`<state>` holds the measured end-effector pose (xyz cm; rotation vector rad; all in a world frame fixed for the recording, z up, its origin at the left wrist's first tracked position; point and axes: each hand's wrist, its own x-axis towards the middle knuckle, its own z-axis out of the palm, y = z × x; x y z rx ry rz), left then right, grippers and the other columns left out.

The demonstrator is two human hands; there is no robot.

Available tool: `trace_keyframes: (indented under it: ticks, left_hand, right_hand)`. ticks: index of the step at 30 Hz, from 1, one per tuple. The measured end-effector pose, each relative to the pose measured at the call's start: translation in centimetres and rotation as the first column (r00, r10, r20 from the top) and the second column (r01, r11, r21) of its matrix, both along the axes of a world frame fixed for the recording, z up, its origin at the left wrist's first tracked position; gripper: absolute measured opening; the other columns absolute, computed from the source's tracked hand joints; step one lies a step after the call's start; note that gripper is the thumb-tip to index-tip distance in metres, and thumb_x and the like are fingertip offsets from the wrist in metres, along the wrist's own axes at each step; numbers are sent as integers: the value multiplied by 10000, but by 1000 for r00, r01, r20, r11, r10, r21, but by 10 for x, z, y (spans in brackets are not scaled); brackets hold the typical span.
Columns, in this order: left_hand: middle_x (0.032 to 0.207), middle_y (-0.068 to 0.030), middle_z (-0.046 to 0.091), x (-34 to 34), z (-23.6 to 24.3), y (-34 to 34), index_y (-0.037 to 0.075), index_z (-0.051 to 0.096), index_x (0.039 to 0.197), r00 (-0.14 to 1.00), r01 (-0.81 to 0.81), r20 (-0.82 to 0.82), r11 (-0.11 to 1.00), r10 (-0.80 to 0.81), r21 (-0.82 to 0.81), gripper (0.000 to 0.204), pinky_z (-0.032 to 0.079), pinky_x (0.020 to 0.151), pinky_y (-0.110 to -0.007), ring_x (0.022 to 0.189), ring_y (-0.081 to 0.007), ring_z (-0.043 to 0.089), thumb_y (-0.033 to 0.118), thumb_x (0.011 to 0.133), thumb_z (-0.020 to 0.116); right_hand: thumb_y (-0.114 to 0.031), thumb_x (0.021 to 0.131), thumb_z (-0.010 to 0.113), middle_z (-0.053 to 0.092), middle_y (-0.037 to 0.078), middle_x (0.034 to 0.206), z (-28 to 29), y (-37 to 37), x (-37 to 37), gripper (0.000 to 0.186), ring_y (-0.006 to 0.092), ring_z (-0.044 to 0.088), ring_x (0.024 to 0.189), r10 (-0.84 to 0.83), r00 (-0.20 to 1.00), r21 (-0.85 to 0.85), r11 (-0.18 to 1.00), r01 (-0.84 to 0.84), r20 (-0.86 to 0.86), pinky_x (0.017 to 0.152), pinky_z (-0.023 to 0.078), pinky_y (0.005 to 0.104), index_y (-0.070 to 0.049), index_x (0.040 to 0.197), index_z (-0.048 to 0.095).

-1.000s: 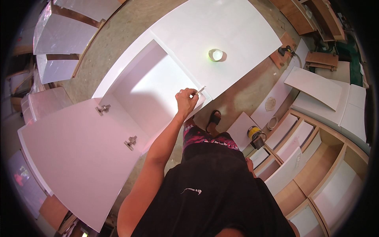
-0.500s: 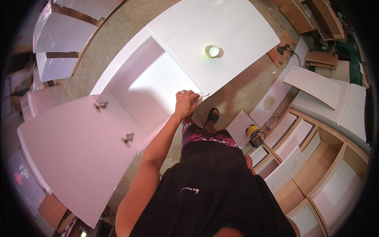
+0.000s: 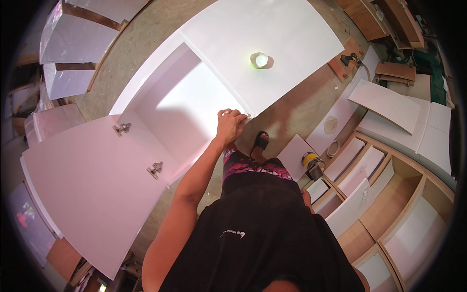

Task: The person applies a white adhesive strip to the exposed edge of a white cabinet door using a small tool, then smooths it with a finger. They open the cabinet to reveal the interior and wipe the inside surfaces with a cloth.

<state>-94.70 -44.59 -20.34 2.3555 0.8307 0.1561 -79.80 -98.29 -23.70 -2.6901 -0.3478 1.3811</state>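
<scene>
My left hand (image 3: 230, 125) is closed on a thin pale stick (image 3: 248, 116) at the near right corner of a white cabinet (image 3: 267, 29). The cabinet lies with an open compartment (image 3: 180, 97) on its left. A door (image 3: 92, 190) with two metal hinges is folded out toward the lower left. A small white cup (image 3: 261, 60) stands on the closed panel. Beside my right hip, my right hand (image 3: 305, 198) is mostly hidden behind my body, its fingers unclear.
Wrapped panels (image 3: 70, 39) stand at the upper left. On the right are white boards (image 3: 384, 107), wooden drawer carcasses (image 3: 399, 199), a yellow can (image 3: 310, 160) and a power tool (image 3: 348, 59). My sandalled foot (image 3: 260, 141) is on the concrete floor beside the cabinet.
My left hand has lowered the stick from a raised slant down against the cabinet's corner, where less of it shows. The scene has shifted slightly up and left in view.
</scene>
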Motion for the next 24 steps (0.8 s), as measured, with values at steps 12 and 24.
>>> trace_keyframes:
  ticks: [12, 24]
  left_hand:
    - [957, -54, 694, -2, -2, -5, 172, 779, 1021, 1000, -29, 1, 1000, 29, -7, 167, 354, 1028, -502, 1028, -304, 628, 174, 907, 659]
    - [924, -55, 695, -2, -4, -4, 170, 779, 996, 999, -50, 5, 998, 50, 38, 147, 370, 1008, -486, 981, -286, 632, 180, 911, 660]
  right_hand:
    - [-300, 917, 673, 709, 158, 909, 8, 9, 3, 273, 354, 696, 892, 9, 1000, -6, 1000, -9, -5, 775, 517, 410, -32, 922, 620]
    - [-299, 932, 658, 696, 170, 896, 4, 5, 5, 284, 357, 692, 892, 35, 999, 14, 999, -35, 13, 774, 514, 419, -17, 939, 625]
